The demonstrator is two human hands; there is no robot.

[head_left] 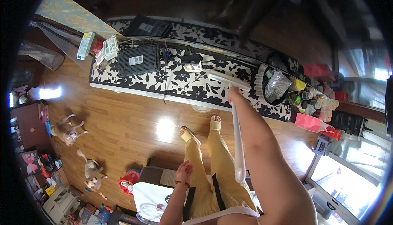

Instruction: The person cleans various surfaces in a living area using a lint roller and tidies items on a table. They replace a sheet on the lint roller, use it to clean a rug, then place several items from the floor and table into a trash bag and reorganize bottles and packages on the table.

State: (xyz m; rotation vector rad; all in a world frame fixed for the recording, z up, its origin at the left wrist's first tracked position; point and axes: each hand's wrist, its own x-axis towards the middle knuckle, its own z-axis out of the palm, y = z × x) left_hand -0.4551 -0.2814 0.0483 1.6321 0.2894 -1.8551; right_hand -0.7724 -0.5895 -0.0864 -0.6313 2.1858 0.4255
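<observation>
My right hand (pixel 235 94) grips a white long-handled tool (pixel 239 139) near its wide, bar-shaped head. That head (pixel 228 79) lies over a black-and-white floral runner (pixel 196 91) on a long low cabinet. The handle slopes back towards my body, under my forearm. My left hand (pixel 184 172), with a beaded bracelet at the wrist, hangs over my yellow trouser leg with nothing in it, its fingers loosely bent and apart. Left of the tool's head are a soft tissue pack (pixel 192 66) and a black slotted plastic box (pixel 138 60) bearing a label. A dark round basket (pixel 273 85) holds silvery packaging on the right.
A large dark glossy panel (pixel 196 6) rises behind the cabinet. Jars (pixel 296 99) and a pink bag (pixel 307 122) crowd its right end. Two light-coloured dogs, one standing (pixel 69 132) and one nearer (pixel 92 172), are on the wooden floor. A white table (pixel 150 194) is close behind me.
</observation>
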